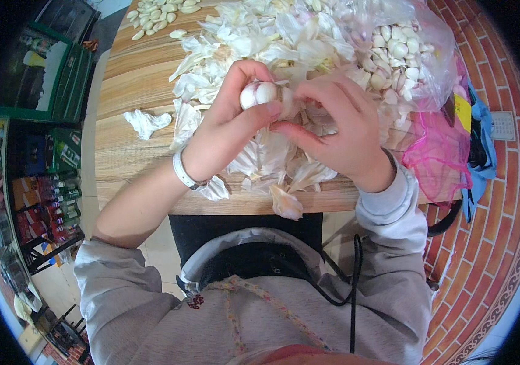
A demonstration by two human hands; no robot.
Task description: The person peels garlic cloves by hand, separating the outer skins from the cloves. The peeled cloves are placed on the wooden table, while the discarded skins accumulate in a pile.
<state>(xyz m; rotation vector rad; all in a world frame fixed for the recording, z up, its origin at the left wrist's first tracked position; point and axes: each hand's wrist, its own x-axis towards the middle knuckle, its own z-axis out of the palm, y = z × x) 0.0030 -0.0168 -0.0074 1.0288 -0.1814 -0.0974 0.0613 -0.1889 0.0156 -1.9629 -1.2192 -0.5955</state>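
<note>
My left hand (228, 123) grips a garlic bulb (267, 93) above the table, its thumb across the front and fingers curled behind. Some plump white cloves show bare on the bulb's left side; its right side is blurred. There, my right hand (342, 123) has thumb and fingers bent around the bulb's edge. Motion blur hides whether those fingertips pinch the skin or only touch it. Beneath both hands spreads a large heap of papery garlic skins (260, 155). One loose skin piece (286, 202) lies at the table's front edge.
Peeled cloves (155, 16) lie at the wooden table's (127, 159) far left. More cloves (397, 45) sit among clear plastic (442, 59) at right, near a pink mesh bag (438, 155). A crumpled white scrap (147, 123) rests left. Crates of bottles (47, 205) stand beyond the table.
</note>
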